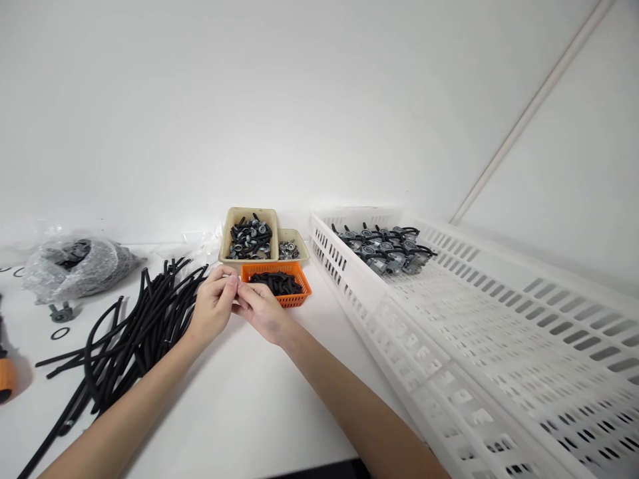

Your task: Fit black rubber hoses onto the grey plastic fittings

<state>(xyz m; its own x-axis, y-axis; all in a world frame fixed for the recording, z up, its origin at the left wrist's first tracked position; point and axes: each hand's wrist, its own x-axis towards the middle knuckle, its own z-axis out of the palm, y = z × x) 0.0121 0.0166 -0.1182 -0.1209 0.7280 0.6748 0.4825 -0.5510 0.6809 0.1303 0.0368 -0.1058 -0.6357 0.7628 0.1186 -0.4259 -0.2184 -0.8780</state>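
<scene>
My left hand [213, 299] and my right hand [260, 307] meet over the table, fingertips pressed together. Whatever they pinch between them is hidden by the fingers. Just behind my right hand stands an orange basket [305, 291] holding short black pieces [279, 283]. Beyond it, a beige bin [274, 247] contains black parts with grey metal rings [249, 234]. A smaller beige tray [301, 244] beside that bin has small metal rings [288, 249] in it. Left of my left hand lies a loose pile of long black tubes [144, 326].
A large white plastic crate [349, 293] fills the right side, with grey assemblies bearing black tubes [389, 249] at its far end. Bubble wrap [80, 273] with dark parts, a grey fitting [60, 312], a black ring [60, 333] and an orange-handled tool [6, 379] lie on the left.
</scene>
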